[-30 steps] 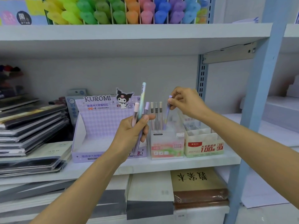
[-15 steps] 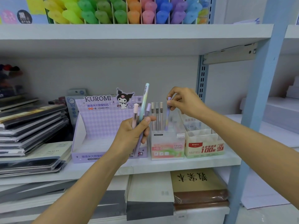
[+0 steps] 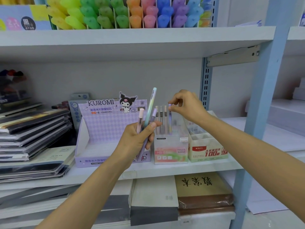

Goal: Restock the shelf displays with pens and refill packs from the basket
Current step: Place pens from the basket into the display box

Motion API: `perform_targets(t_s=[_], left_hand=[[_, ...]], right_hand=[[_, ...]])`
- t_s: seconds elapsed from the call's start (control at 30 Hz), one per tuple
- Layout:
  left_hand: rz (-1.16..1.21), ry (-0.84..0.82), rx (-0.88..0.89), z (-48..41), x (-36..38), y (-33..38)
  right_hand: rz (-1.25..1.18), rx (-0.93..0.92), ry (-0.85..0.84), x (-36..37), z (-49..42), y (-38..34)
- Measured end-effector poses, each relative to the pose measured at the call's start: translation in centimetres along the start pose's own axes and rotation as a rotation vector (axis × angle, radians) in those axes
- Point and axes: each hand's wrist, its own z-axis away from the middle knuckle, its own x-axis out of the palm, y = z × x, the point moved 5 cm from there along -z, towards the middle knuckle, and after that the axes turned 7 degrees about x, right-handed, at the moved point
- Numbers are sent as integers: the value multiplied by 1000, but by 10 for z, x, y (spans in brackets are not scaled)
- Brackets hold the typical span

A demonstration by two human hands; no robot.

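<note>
My left hand (image 3: 137, 139) grips a bunch of three pens (image 3: 149, 111) upright in front of the purple KUROMI display box (image 3: 99, 129): one pink-capped, one long pastel green, one lilac. My right hand (image 3: 186, 107) pinches the lilac cap of a refill tube (image 3: 170, 120) that stands inside the clear FRUIT SODA pen box (image 3: 170, 151). Three beige-capped tubes (image 3: 160, 119) stand in that box to its left. The basket is out of view.
A cream box with red print (image 3: 208, 151) sits right of the clear box. Stacked notebooks (image 3: 31, 133) fill the shelf's left. Coloured highlighters (image 3: 125, 14) line the shelf above. A blue upright post (image 3: 264, 103) stands at right. Books (image 3: 203, 194) lie on the shelf below.
My right hand has lowered the lilac tube into the clear box until it stands among the others. My left hand holds its pens nearly still.
</note>
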Motion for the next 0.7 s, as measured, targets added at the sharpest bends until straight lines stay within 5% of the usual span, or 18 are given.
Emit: perform_targets(t_s=[0.2, 0.3, 0.4, 0.6, 0.7], left_hand=[[-38, -7, -17, 5, 5, 4], [-63, -12, -9, 7, 6, 6], [-96, -41, 3, 8, 10, 8], [-18, 108, -33, 8, -4, 10], [157, 247, -63, 8, -15, 12]], right_hand=[[83, 34, -104, -6, 2, -6], [-341, 65, -92, -18, 14, -17], [-728, 110, -322, -16, 24, -33], [-898, 112, -315, -33, 28, -32], [-797, 112, -373, -35, 37, -24]])
